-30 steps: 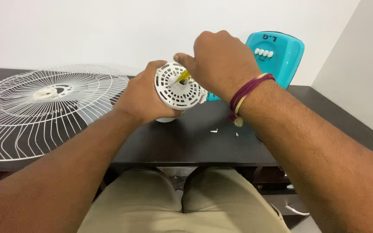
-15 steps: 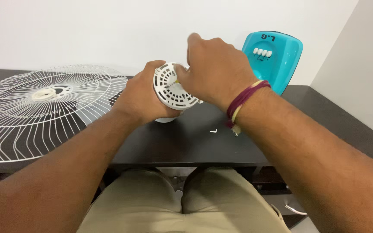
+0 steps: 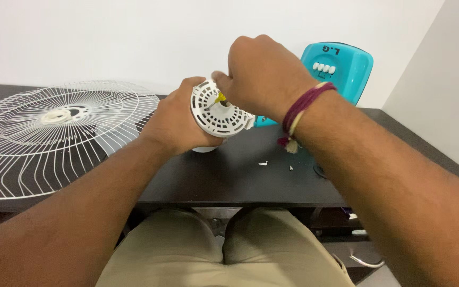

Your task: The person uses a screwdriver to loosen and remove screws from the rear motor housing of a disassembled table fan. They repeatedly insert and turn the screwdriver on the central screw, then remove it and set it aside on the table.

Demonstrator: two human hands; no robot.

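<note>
A left hand (image 3: pixel 173 125) grips a round, white, vented plastic motor housing (image 3: pixel 216 111) above a dark table (image 3: pixel 229 175), its slotted face tilted toward the camera. The right hand (image 3: pixel 261 79) pinches a yellow-handled tool (image 3: pixel 219 98) at its centre.

A round white plastic fan motor cover (image 3: pixel 220 114), pierced with rows of narrow vent slots and with a round opening in its middle, is held up above the near part of a dark table, its slotted face tilted toward the viewer. A small yellow piece (image 3: pixel 219 99) shows at the upper part of that face, just beside the central opening. The cover's left and rear sides are hidden by the grip around it, and its right edge is partly covered too.
</note>
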